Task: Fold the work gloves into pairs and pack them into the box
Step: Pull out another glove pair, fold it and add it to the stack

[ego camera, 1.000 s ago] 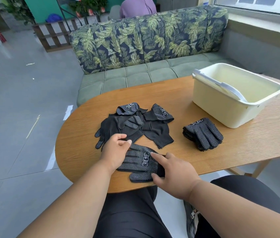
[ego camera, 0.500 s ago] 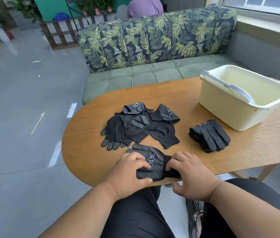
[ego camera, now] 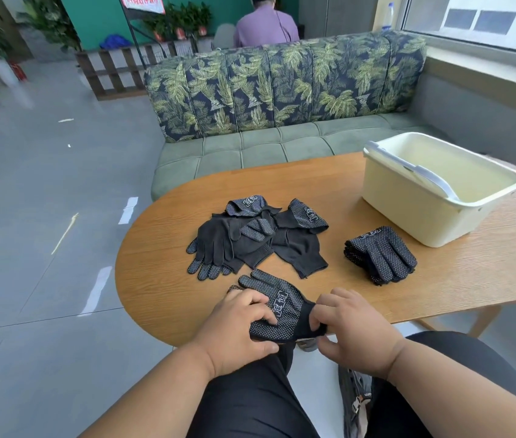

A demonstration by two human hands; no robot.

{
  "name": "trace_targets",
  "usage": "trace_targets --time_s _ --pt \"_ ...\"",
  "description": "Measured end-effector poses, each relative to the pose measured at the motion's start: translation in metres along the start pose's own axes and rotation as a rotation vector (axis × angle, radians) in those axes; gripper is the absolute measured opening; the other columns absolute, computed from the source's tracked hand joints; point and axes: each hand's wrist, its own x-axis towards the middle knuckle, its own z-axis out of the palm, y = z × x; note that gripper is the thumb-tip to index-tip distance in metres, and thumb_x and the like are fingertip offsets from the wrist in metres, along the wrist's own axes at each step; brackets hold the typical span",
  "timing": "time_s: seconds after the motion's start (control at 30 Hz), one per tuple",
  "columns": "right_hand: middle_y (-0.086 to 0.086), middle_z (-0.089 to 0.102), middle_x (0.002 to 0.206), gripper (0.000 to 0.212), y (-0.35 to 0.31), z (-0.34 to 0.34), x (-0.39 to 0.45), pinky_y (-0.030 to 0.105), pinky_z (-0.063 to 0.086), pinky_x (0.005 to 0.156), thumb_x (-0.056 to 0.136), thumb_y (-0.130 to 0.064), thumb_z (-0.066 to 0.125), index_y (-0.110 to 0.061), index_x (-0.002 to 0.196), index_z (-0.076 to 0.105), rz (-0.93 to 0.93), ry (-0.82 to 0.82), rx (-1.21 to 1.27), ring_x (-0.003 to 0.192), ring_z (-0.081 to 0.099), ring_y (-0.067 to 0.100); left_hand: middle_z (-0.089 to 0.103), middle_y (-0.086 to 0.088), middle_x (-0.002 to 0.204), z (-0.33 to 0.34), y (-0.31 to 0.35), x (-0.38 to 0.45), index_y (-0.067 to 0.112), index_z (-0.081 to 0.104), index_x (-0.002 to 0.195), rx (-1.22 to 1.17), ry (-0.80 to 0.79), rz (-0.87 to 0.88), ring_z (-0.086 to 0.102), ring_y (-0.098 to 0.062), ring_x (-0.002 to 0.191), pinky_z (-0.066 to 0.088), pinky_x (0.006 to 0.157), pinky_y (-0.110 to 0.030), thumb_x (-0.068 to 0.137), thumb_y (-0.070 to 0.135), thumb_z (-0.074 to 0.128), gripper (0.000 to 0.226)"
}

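A black dotted work glove point(ego camera: 277, 306) lies at the near edge of the wooden table point(ego camera: 361, 200), its cuff hanging over the edge. My left hand point(ego camera: 237, 327) presses on its finger end. My right hand point(ego camera: 350, 327) pinches the cuff with curled fingers. A loose heap of black gloves point(ego camera: 256, 240) lies behind it. A folded stack of gloves point(ego camera: 380, 254) sits to the right. The cream plastic box point(ego camera: 414, 216) stands at the far right, its handle lying inside; no gloves show in it.
A green sofa point(ego camera: 266, 150) with a leaf-print back stands just behind the table. A person in a purple shirt point(ego camera: 266, 26) sits beyond it, back turned. Grey tiled floor point(ego camera: 44, 216) lies to the left. My dark-trousered legs are under the near table edge.
The camera tilted up and the view shifted. Both hands drew the glove toward the table's near edge. My right hand moved from pointing on the glove to pinching its cuff.
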Motion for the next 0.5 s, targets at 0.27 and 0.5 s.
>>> trace_targets --time_s 0.27,0.5 --pt "-0.006 0.061 0.07 0.017 -0.036 -0.031 0.025 0.036 0.046 0.063 0.088 -0.027 0.063 -0.03 0.088 0.046 0.248 0.211 0.491 0.064 0.054 0.013 0.068 0.021 0.113 -0.012 0.003 -0.007 0.038 0.072 0.103 -0.411 0.11 -0.09 0.059 0.0 0.113 0.047 0.102 -0.028 0.083 0.046 0.068 0.022" --pt "-0.005 0.07 0.075 0.012 -0.076 -0.072 0.095 0.037 0.051 0.066 0.1 -0.02 0.061 -0.023 0.09 0.055 0.365 0.101 1.132 0.068 0.064 0.016 0.073 -0.013 0.102 -0.053 -0.009 -0.001 0.006 0.065 0.117 -1.479 0.361 -0.388 0.068 -0.023 0.096 0.05 0.088 -0.038 0.101 0.053 0.04 0.056"
